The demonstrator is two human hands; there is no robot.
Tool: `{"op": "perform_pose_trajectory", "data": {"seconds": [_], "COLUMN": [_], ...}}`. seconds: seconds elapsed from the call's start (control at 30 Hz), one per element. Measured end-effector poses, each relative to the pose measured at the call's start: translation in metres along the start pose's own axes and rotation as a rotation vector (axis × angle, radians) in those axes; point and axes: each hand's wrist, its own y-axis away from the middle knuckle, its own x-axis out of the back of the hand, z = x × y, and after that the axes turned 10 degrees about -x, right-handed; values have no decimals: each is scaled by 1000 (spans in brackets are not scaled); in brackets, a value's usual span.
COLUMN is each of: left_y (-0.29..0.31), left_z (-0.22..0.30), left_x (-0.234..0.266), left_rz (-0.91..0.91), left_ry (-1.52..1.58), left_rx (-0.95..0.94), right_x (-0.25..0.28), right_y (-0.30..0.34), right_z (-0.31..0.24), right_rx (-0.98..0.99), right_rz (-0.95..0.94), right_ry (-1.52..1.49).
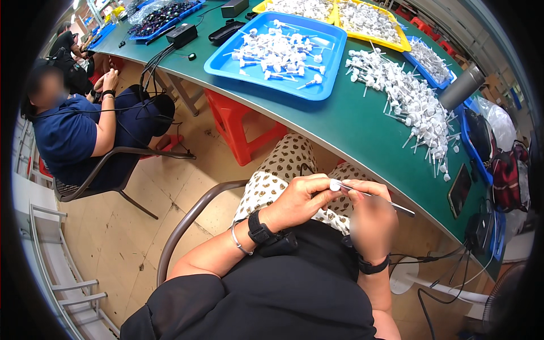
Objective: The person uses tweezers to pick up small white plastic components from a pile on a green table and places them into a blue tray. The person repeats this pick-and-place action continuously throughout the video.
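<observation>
Above my lap, my left hand [303, 198] pinches a small white plastic part with a round head [335, 185] between thumb and fingers. Close beside it, my right hand [371, 218] is closed around a slim silver metal tool [403, 209], whose far end sticks out to the right. The tool's other end comes up to the white part; whether they touch is hard to make out. Part of the right hand is blurred. Across the green table [362, 133] spreads a loose heap of similar white parts with thin stems [416, 102].
A blue tray [214, 67] of white parts stands ahead, with yellow trays [403, 45] behind. On the right are a grey bottle [462, 88], a phone [459, 190] and cables. A red stool [226, 122] stands under the table; another person [79, 127] sits at left.
</observation>
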Motion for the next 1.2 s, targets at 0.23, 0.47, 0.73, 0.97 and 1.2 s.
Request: {"op": "perform_pose_trajectory", "data": {"seconds": [0.23,0.47,0.73,0.97,1.2], "left_y": [0,-21,-141,-190,-255], "left_z": [1,11,36,23,-16], "left_x": [1,21,155,78,-31], "left_rz": [-11,-12,278,-89,-436], "left_ry": [5,-261,-1131,-1066,-1269], "left_rx": [2,-222,-290,-390,-448], "right_x": [1,11,34,54,67], "right_y": [-1,-4,-13,-17,-15], "right_z": [0,-10,-18,-19,-16], "right_rx": [-4,-30,23,58,56], "right_rz": [-17,54,208,285,365], "right_ry": [30,-267,-207,-209,-92]}}
